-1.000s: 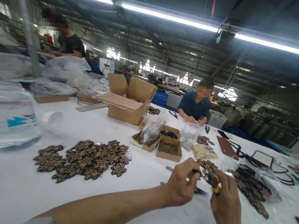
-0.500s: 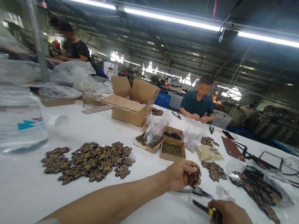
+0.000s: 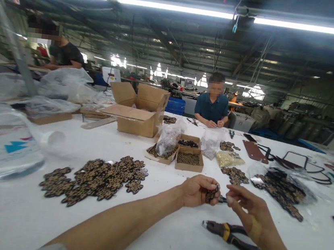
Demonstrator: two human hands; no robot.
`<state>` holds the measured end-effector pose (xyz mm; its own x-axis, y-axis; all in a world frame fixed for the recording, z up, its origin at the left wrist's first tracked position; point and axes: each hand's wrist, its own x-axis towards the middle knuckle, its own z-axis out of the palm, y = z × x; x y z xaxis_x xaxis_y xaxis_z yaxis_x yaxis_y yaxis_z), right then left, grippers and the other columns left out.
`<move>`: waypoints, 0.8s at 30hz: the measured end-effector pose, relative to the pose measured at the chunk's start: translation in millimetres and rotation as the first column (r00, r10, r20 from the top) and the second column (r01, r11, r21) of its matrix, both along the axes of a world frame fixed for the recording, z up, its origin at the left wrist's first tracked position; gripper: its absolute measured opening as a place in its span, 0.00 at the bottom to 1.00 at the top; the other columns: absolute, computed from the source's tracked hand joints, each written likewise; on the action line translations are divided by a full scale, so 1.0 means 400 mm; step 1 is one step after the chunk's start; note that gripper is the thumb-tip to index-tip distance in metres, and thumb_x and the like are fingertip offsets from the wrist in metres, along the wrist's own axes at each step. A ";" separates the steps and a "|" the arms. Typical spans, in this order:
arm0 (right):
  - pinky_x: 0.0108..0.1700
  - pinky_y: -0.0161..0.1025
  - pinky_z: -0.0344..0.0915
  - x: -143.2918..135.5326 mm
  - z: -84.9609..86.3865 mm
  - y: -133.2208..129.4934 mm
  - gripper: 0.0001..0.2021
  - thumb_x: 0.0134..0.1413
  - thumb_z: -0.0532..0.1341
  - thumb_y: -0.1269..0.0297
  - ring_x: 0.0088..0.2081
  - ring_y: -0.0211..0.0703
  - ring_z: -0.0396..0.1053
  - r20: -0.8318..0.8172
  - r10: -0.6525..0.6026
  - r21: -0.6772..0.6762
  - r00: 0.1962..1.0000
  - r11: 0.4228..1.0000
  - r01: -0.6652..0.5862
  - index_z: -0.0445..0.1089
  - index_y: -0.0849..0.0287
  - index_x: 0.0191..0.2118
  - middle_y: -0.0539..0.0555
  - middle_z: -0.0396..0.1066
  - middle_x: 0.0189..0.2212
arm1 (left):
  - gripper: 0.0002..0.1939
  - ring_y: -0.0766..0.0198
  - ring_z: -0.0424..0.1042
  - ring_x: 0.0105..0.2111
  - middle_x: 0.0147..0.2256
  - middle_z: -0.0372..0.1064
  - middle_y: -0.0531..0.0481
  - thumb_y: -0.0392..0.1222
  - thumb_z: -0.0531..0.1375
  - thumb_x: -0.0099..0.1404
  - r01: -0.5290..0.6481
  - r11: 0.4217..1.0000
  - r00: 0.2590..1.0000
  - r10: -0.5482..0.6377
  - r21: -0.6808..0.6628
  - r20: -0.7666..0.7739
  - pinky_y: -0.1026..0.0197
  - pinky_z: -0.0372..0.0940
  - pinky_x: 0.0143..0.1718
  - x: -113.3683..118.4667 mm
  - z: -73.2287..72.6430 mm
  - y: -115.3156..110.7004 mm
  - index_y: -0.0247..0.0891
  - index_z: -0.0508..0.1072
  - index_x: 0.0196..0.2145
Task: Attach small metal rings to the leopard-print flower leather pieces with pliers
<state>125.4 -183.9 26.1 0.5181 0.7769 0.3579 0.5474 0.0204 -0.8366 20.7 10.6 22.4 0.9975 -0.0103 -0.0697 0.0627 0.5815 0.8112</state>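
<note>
White desk (image 3: 147, 236) in a big shed w/ metal roof, tube lights (image 3: 175, 8) overhead. Co-worker (image 3: 212, 104) in dark teal top sits at far side; another person (image 3: 66, 54) in dark top, far L. Bkgd blurry.

L hand (image 3: 193, 191) holds patch (image 3: 211, 194) btwn thumb & fingers, above desk, partly covered by them. R hand (image 3: 247, 212) just beside; its fingers narrow, can't tell if they pinch anything small. Pliers (image 3: 218, 228) on desk below, handles partly behind R wrist. Dark tool (image 3: 222, 199) behind hands, mostly hidden. Jar (image 3: 5, 141) cut off at L edge; carton (image 3: 136, 126) contents unclear.

Patches (image 3: 102, 176) piled L: leopard print, dark wavy edges. Cardboard tray (image 3: 188, 167) w/ small brassy bits; crinkly clear bag (image 3: 166, 141) next to it. Pliers black/yellow. Jar see-through, blue print.
</note>
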 end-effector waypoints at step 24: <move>0.26 0.48 0.68 0.086 -0.102 -0.041 0.17 0.41 0.67 0.42 0.26 0.55 0.76 -0.038 -0.212 -0.029 0.976 0.977 0.211 0.79 0.47 0.34 0.58 0.78 0.28 | 0.09 0.62 0.73 0.27 0.27 0.74 0.48 0.39 0.66 0.50 -0.026 0.454 0.881 0.432 0.890 -0.195 0.60 0.69 0.31 -0.281 0.094 0.144 0.34 0.78 0.31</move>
<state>159.9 -200.4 -14.5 0.6856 0.6563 0.3149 0.5026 -0.1138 -0.8570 -91.5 68.3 59.8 0.8456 0.4806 -0.2324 0.4242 -0.3407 0.8390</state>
